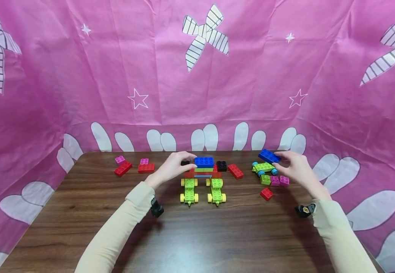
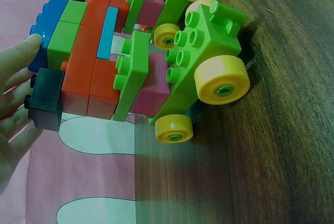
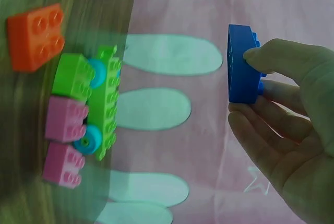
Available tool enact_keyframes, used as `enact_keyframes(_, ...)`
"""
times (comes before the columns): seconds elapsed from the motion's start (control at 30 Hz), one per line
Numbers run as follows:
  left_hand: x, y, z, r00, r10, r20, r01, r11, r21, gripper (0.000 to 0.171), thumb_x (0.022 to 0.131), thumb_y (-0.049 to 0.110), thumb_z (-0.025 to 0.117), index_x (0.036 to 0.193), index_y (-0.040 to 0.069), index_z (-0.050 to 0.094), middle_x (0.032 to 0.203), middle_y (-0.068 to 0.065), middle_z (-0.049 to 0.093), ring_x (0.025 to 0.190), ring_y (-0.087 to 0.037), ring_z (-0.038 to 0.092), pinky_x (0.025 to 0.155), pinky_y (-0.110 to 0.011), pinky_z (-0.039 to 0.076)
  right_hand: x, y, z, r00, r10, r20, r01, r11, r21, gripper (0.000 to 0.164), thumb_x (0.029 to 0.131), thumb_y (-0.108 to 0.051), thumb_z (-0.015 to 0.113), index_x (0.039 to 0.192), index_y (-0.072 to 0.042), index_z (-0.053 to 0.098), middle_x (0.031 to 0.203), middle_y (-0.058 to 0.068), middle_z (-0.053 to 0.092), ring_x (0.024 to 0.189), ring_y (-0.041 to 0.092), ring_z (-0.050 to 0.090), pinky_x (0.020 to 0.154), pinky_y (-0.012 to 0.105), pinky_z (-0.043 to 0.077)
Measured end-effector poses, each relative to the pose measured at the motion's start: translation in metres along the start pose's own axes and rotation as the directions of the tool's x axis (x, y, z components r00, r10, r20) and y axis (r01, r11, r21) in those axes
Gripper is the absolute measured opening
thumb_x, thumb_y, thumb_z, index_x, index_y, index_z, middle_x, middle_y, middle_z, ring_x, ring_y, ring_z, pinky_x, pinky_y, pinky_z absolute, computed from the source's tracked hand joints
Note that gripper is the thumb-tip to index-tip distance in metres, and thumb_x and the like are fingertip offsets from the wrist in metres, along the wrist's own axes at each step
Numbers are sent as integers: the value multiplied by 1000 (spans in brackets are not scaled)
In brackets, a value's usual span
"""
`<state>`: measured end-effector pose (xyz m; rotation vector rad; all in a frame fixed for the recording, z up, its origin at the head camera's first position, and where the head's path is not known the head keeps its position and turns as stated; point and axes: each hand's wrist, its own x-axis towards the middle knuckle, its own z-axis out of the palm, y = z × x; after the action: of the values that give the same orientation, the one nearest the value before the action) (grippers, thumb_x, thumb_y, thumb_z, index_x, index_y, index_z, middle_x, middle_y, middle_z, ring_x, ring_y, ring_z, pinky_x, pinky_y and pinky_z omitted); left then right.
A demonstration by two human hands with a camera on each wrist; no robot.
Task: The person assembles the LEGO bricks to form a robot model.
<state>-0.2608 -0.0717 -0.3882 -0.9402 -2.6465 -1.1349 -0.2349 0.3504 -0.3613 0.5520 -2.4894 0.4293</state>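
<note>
A built block model stands at the table's middle, with a blue brick [image 1: 203,162] on top, green bricks [image 2: 65,36] beneath it and a red-orange layer [image 2: 78,72] below. Black bricks [image 2: 47,98] sit at both sides of the blue one. Two lime wheeled bases [image 2: 209,41] with yellow wheels carry the model. My left hand [image 1: 174,165] holds the top blue brick at its left end, the thumb on its near side. Above the table at the right, my right hand [image 1: 296,167] pinches another blue brick [image 3: 242,65], studs toward the palm in the right wrist view.
Under the raised brick stands a lime wheeled base [image 1: 263,167] with blue wheels. Beside it lie a green brick [image 1: 265,179], two pink bricks [image 1: 275,181] and a red brick [image 1: 266,194]. More red bricks [image 1: 235,171] and pink bricks [image 1: 120,159] lie along the back. A pink curtain [image 1: 252,76] surrounds the table.
</note>
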Motion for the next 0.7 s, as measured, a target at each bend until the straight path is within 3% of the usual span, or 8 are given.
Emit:
enact_keyframes(0.23, 0, 0, 0, 1000, 8, -6, -8, 1000, 7, 34, 86, 30, 67, 117, 17, 64, 112, 2, 67, 102, -12, 61, 91, -32, 53, 10, -18, 4, 997, -64, 41, 63, 998, 32, 36, 76, -11, 75, 108, 0, 66, 96, 18, 69, 81, 29, 67, 71, 46, 56)
enact_keyframes(0.47, 1, -1, -1, 999, 41, -11, -40, 997, 62, 36, 87, 31, 66, 119, 15, 63, 113, -1, 66, 104, -14, 62, 92, -33, 52, 19, -35, 8, 990, -136, 21, 135, 990, 48, 38, 74, -14, 78, 109, -3, 66, 95, 13, 70, 79, 23, 67, 71, 43, 57)
enact_keyframes(0.7, 1, -1, -2, 999, 49, -13, -48, 997, 59, 36, 86, 30, 67, 119, 15, 64, 113, 0, 67, 103, -14, 63, 91, -33, 52, 25, -49, 14, 980, -198, 13, 196, 977, 79, 38, 73, -11, 78, 108, -3, 66, 93, 11, 69, 78, 21, 67, 69, 40, 57)
